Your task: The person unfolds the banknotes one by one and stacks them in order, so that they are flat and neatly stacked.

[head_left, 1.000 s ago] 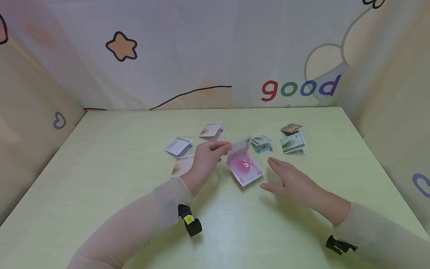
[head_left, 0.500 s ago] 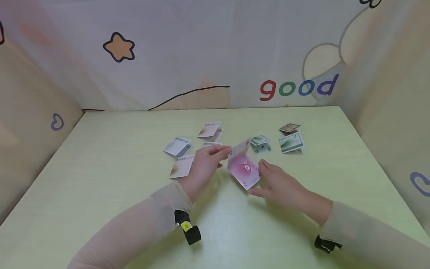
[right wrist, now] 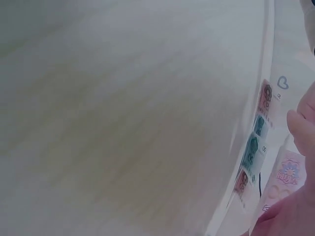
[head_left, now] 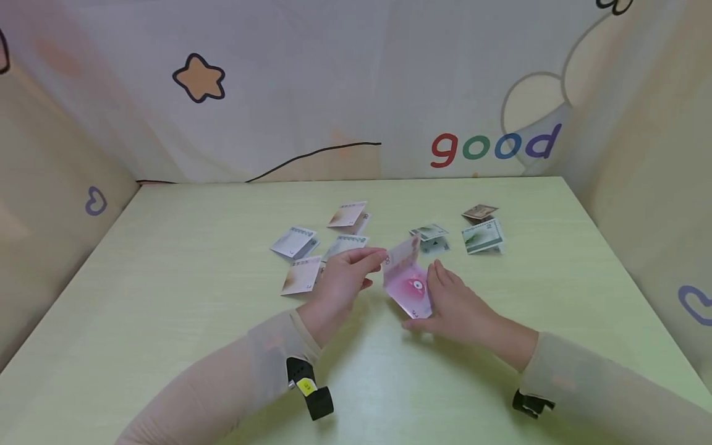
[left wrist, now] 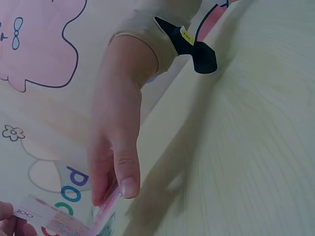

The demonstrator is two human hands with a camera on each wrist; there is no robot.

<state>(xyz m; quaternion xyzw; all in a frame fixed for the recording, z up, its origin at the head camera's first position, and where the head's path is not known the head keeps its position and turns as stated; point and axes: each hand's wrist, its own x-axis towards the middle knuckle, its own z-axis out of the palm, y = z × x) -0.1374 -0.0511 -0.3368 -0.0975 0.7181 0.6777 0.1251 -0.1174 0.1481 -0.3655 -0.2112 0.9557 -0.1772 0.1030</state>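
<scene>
A pink 100 banknote (head_left: 408,287), creased across so that its upper part stands up, is held above the table between both hands. My left hand (head_left: 345,275) pinches its upper left edge between thumb and fingers. At the lower right edge my right hand (head_left: 458,306) grips it; the left wrist view shows that right hand (left wrist: 115,113) with the thumb against the note. In the right wrist view, the note's pink printed face (right wrist: 285,172) is partly covered by a hand at the frame edge.
Folded banknotes stand tented on the table (head_left: 194,296): white-faced ones (head_left: 301,275) behind and left of my left hand, one small green note (head_left: 434,238) behind the pink one, another green note (head_left: 483,236) and a brown note (head_left: 481,212) at right. Printed cloth walls enclose the table.
My right hand has moved left and taken hold of the banknote's lower right edge. The note and my left hand have shifted slightly towards me and to the right.
</scene>
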